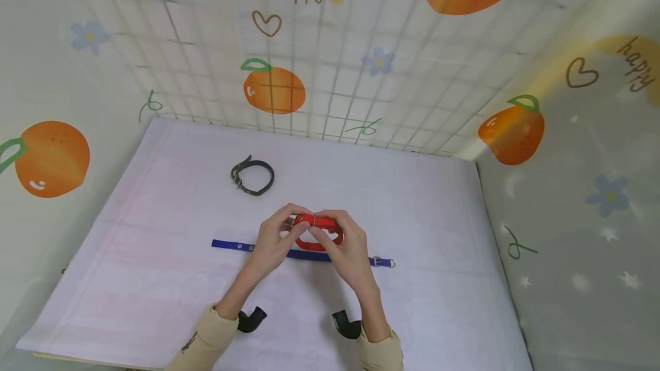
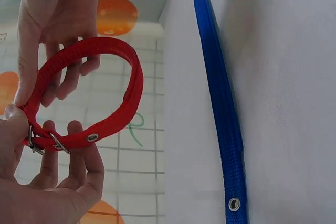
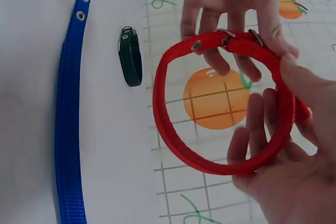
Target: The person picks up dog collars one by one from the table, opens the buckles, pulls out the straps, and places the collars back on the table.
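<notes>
A red pet collar (image 1: 326, 222), closed into a loop, is held up over the table between both hands. My left hand (image 1: 270, 245) pinches it by the metal buckle; in the left wrist view this hand (image 2: 58, 195) has its fingers behind the band. My right hand (image 1: 353, 251) grips the band just beside the buckle, thumb close to the left thumb. In the right wrist view, the loop hangs round and a metal eyelet (image 3: 196, 45) shows near the buckle. Beneath the hands a blue collar (image 1: 309, 255) lies stretched out straight, partly hidden by them.
Farther back on the white-covered table (image 1: 412, 199) lies a dark green collar (image 1: 270, 172), buckled into a ring. Printed sheets with oranges and a grid (image 1: 330, 96) stand around the table. Black curved pieces (image 1: 251, 320) stick out by both wrists.
</notes>
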Demonstrator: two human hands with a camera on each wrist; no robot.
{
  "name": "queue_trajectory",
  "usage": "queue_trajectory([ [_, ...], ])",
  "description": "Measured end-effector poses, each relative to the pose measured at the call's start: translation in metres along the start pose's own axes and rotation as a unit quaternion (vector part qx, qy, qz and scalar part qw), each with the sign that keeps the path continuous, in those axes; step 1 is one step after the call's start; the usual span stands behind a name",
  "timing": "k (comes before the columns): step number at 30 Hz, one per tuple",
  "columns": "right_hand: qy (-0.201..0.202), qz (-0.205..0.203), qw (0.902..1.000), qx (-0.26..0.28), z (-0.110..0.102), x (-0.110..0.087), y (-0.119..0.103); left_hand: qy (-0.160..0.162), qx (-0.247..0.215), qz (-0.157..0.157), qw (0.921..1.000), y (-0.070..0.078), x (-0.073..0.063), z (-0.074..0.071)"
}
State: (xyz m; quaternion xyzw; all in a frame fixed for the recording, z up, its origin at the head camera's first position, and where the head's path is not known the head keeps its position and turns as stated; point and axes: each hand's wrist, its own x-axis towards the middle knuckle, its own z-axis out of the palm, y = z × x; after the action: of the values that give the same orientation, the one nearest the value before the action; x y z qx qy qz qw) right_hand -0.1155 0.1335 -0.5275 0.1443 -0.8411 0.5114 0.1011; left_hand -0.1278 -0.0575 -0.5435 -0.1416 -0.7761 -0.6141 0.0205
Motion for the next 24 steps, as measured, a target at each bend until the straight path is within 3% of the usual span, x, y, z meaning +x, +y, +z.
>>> queue_trajectory([
  [9,-0.017,0.024,0.9991,0.032,-0.005,-0.002,-0.004,-0.009,-0.030,-0.016,0.9994,0.000,-0.004,0.000],
  [18,-0.013,0.015,0.9992,0.035,-0.009,-0.001,-0.012,-0.011,-0.044,0.005,0.9990,0.006,-0.005,-0.003],
  [24,-0.012,0.012,0.9991,0.038,-0.011,-0.001,-0.012,-0.006,-0.049,0.002,0.9988,0.009,-0.005,-0.003],
])
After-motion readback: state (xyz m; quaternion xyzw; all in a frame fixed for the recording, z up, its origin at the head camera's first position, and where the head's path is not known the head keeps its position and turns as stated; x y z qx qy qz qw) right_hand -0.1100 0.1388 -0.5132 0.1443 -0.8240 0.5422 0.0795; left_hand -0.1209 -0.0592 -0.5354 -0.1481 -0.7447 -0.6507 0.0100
